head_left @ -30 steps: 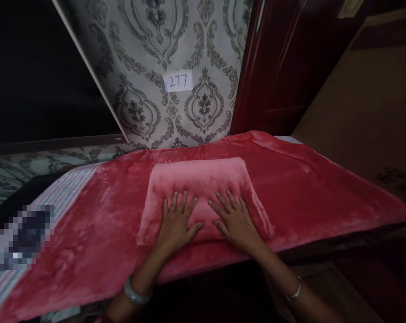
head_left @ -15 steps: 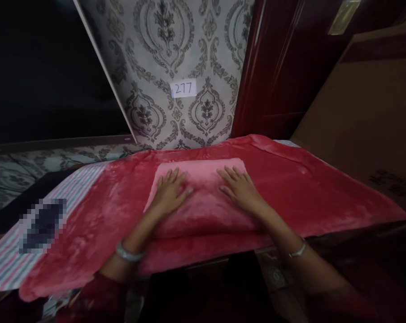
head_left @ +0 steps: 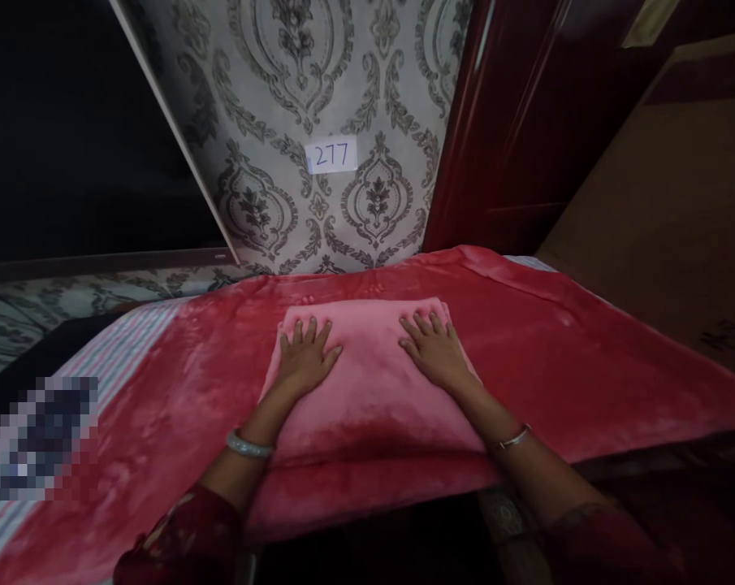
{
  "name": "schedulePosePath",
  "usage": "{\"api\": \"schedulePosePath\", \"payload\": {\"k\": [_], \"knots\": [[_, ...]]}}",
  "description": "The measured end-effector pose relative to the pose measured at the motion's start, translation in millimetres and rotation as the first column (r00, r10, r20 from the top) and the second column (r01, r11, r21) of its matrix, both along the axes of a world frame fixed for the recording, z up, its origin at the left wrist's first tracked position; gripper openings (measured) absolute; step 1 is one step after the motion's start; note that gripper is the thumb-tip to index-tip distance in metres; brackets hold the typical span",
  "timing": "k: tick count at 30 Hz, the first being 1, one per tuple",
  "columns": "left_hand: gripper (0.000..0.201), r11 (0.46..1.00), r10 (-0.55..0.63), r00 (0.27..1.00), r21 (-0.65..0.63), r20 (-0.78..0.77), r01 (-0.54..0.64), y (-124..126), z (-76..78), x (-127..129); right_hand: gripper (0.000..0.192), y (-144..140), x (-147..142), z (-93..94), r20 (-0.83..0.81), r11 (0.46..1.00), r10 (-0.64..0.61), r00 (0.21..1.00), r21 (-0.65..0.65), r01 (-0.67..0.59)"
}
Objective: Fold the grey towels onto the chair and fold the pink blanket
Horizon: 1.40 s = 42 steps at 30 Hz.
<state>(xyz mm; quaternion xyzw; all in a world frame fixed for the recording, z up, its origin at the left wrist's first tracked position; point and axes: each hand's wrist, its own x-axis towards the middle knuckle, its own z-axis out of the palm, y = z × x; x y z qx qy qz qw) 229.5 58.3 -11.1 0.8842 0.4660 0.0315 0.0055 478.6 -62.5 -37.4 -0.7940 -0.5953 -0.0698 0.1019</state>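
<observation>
A folded pink plush cloth [head_left: 367, 382], towel- or blanket-like, lies flat in front of me on a larger red plush blanket [head_left: 543, 366]. On its left side rests my left hand [head_left: 307, 357], palm down with the fingers spread. My right hand [head_left: 434, 348] lies the same way on the right side, fingertips near the far edge. Neither hand grips anything. The front of the folded cloth shades into darker red, and its layers show at the far right corner.
A striped sheet [head_left: 114, 353] shows under the red blanket at the left, with a pixelated dark item [head_left: 47, 439] on it. Behind are a dark screen [head_left: 87, 138], patterned wallpaper with a paper label [head_left: 331, 154] reading 277, a dark red door [head_left: 507, 122] and a cardboard box [head_left: 677, 195].
Both hands remain spread on the folded cloth, now lying flatter and slightly farther apart. The cloth's surface looks smoother. The camera view has shifted a little.
</observation>
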Motion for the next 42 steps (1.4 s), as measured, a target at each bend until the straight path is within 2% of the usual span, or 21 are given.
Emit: {"api": "schedulePosePath", "payload": {"k": [3, 10, 16, 19, 23, 25, 27, 30, 36, 42], "knots": [[0.069, 1.0, -0.009, 1.0, -0.01, -0.001, 0.009, 3, -1.6, 0, 0.059, 2, 0, -0.3, 0.005, 1.0, 0.019, 1.0, 0.001, -0.019], [0.066, 0.997, -0.026, 0.999, 0.071, 0.027, 0.024, 3, -9.3, -3, 0.056, 3, -2, -4.3, 0.038, 1.0, 0.002, 0.999, 0.015, -0.003], [0.067, 0.997, 0.002, 0.999, 0.079, 0.032, -0.004, 0, -4.7, -3, 0.057, 2, -4, 0.6, 0.021, 1.0, 0.001, 1.0, 0.015, -0.002], [0.067, 1.0, 0.007, 0.999, 0.004, 0.031, -0.007, 1, 7.2, -5, 0.057, 0, -5, 11.7, -0.015, 0.999, -0.014, 1.0, -0.037, 0.013], [0.067, 0.997, -0.002, 0.999, -0.079, 0.044, 0.006, 3, 35.7, 1, 0.056, 4, -19, 41.7, -0.066, 0.996, -0.027, 0.997, -0.086, 0.021], [0.066, 0.998, -0.034, 0.997, -0.056, 0.063, 0.038, 2, 49.1, 11, 0.054, 12, -33, 56.9, -0.077, 0.998, 0.029, 0.997, -0.049, -0.033], [0.063, 0.996, -0.079, 0.994, -0.04, 0.07, 0.081, -1, 55.7, 24, 0.054, 21, -48, 65.6, -0.089, 0.993, 0.109, 0.99, -0.026, -0.112], [0.06, 0.992, -0.118, 0.991, -0.035, 0.063, 0.121, -5, 47.3, 40, 0.053, 33, -64, 60.4, -0.102, 0.983, 0.172, 0.98, -0.053, -0.178], [0.058, 0.994, -0.101, 0.994, 0.037, 0.036, 0.1, -10, 5.3, 45, 0.055, 39, -69, 19.0, -0.067, 0.985, 0.155, 0.986, -0.065, -0.159], [0.056, 0.994, -0.101, 0.995, 0.043, 0.023, 0.1, -9, -3.1, 48, 0.054, 42, -68, 8.6, -0.075, 0.986, 0.153, 0.985, -0.062, -0.158]]}}
